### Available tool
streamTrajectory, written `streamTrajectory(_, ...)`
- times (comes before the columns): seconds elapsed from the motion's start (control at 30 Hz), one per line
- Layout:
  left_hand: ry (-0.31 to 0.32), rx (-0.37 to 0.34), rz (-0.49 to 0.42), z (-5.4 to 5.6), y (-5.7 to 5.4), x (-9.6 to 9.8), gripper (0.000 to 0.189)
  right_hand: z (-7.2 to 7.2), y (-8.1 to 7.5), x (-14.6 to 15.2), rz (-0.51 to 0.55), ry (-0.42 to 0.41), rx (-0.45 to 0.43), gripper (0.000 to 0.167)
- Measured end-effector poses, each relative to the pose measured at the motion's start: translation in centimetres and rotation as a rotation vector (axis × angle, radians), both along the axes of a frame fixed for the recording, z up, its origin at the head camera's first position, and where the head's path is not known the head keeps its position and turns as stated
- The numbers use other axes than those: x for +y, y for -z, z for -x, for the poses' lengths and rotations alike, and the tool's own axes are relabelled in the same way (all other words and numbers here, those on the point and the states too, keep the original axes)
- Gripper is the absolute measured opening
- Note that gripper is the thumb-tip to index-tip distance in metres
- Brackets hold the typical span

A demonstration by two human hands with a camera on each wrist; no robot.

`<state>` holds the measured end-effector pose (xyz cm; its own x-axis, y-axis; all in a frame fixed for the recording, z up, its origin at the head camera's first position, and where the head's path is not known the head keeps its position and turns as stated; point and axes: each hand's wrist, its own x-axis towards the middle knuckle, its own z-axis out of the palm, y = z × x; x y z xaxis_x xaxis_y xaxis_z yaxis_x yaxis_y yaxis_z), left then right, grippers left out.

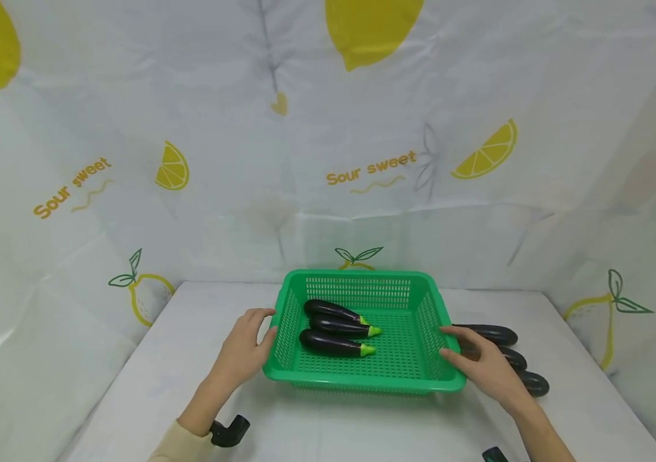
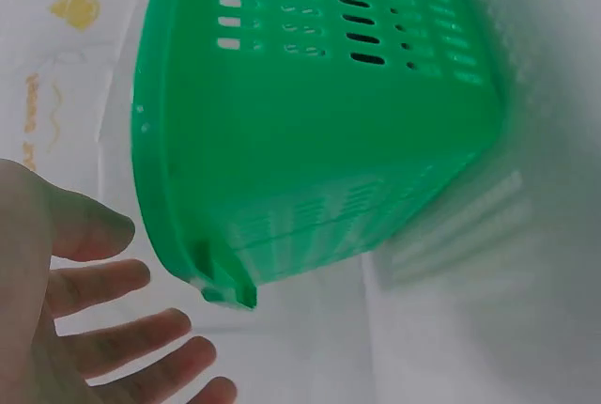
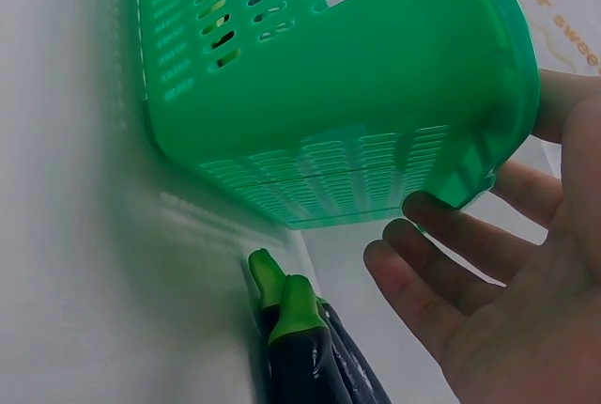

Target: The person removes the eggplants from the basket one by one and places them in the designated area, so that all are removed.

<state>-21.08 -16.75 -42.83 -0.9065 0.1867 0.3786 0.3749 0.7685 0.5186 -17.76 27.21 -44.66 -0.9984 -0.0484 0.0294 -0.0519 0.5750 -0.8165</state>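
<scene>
A green plastic basket (image 1: 362, 380) is on the white table between my hands. Three dark purple eggplants (image 1: 333, 343) with green stems lie side by side in its left half. At the left rim is my left hand (image 1: 242, 346); the left wrist view shows its spread fingers (image 2: 141, 338) apart from the basket wall. My right hand (image 1: 486, 369) reaches over the right rim, its thumb partly hidden behind the rim in the right wrist view. Those fingers (image 3: 470, 235) are fairly straight beside the basket's corner; firm contact cannot be made out.
More eggplants (image 1: 535, 384) lie on the table right of the basket, partly covered by my right hand. The white table (image 1: 189, 321) meets a lemon-printed backdrop (image 1: 235, 224) behind. Black wrist-worn gear (image 1: 229, 432) sits at my left wrist.
</scene>
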Motion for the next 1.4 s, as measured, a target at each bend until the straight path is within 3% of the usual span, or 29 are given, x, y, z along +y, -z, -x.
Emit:
streamTrajectory(0.23, 0.127, 0.252, 0.151, 0.2, -1.2, 1.9, 0.028, -0.2, 0.0, 0.1, -0.007, -0.005, 0.028, 0.058)
streamTrajectory(0.47, 0.228, 0.291, 0.263, 0.7, -1.4, 3.7, 0.03, 0.0, 0.0, 0.0, -0.013, -0.001, 0.021, 0.058)
streamTrajectory(0.63, 0.254, 0.219, 0.371, 1.3, -1.1, 4.9, 0.032, 0.0, 0.0, -0.1, -0.007, 0.003, 0.002, 0.059)
streamTrajectory(0.83, 0.243, 0.118, 0.5, 1.9, -0.8, 6.0, 0.041, 0.0, 0.0, -0.2, -0.014, -0.001, 0.022, 0.058)
streamTrajectory(1.0, 0.232, -0.01, 0.634, 2.5, -0.2, 6.8, 0.048, 0.1, 0.0, -0.3, -0.025, 0.0, 0.036, 0.058)
streamTrajectory(1.17, 0.246, -0.108, 0.698, 3.1, 0.0, 7.5, 0.05, 0.1, -0.1, -0.3, -0.031, -0.003, 0.045, 0.057)
streamTrajectory(1.4, 0.264, -0.158, 0.75, 3.6, 0.1, 8.4, 0.05, 0.1, 0.0, -0.3, -0.03, -0.013, 0.055, 0.055)
